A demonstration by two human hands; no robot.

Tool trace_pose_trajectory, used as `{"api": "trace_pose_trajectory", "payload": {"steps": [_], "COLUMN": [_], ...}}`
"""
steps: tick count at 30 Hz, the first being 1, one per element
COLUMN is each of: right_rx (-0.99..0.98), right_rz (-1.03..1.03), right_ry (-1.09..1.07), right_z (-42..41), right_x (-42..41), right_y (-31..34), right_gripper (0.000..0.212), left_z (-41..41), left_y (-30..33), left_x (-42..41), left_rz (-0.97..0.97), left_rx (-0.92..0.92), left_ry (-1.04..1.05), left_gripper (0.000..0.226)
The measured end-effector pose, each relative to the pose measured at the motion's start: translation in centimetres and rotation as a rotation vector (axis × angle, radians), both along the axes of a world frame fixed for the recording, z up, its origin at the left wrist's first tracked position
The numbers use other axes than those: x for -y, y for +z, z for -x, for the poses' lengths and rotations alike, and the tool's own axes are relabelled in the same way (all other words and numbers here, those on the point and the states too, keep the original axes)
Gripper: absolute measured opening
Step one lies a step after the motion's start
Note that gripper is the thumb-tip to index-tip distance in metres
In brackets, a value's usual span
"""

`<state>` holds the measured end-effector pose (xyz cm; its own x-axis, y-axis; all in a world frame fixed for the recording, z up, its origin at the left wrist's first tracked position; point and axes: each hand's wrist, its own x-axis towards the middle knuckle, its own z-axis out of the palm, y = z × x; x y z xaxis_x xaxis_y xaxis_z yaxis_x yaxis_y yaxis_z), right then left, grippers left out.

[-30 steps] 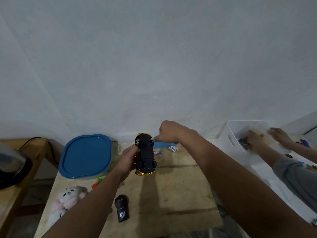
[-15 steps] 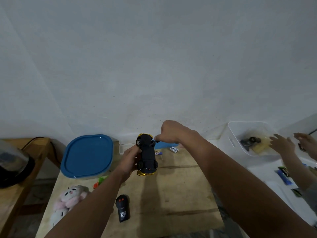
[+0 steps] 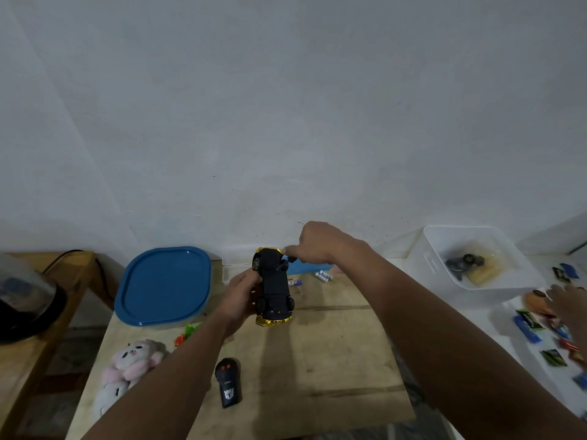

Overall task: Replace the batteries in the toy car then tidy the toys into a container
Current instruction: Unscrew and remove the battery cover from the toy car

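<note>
My left hand [image 3: 243, 293] grips the toy car [image 3: 274, 287] above the wooden table [image 3: 333, 360], upside down so its black underside faces me and gold bodywork shows at both ends. My right hand [image 3: 320, 244] is at the car's far end, fingers pinched on a small dark rod-like tool [image 3: 286, 263] that touches the underside. Loose white batteries [image 3: 323, 276] lie on the table just behind the car. A black remote [image 3: 227, 382] lies near the front edge. A pink and white plush toy [image 3: 130, 366] lies at the front left.
A container with a blue lid [image 3: 163, 284] sits at the back left, small green and orange toys [image 3: 187, 332] beside it. On the right stands a white bin [image 3: 435, 249] holding toys, with another person's hand [image 3: 568, 303] among scattered packets. A black appliance [image 3: 25, 300] is on the left bench.
The other person's hands have left the white bin and moved right to the packets. My hands and the car have stayed almost still.
</note>
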<state>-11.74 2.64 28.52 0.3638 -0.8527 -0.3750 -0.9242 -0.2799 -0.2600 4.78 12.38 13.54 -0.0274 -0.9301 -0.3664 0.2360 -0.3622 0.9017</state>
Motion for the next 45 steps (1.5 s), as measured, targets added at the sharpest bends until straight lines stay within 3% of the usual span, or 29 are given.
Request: {"api": "trace_pose_trajectory", "payload": {"steps": [3,15,24,45], "right_rx": [-0.015,-0.032,-0.016,-0.014], "right_rz": [-0.030,-0.001,-0.031,0.004], "right_ry": [0.013,0.030,0.062,0.026], "right_z": [-0.2,-0.4,0.3,0.2], "right_x": [0.0,-0.3,-0.3,-0.6], "right_y": [-0.1,0.0,-0.6,-0.8], "right_gripper": [0.043,0.052,0.043,0.055], "left_z": [0.0,0.0,0.2,-0.1], "left_y": [0.2,0.6,0.9,0.7], "left_x": [-0.1,-0.5,-0.4,0.0], "left_rz": [-0.004,0.010,0.004,0.014], "left_rx": [-0.006,0.007,-0.007,-0.047], "left_ry": [0.001,-0.008,0.014,0.023], "left_gripper": [0.049,0.026,0.029,0.029]}}
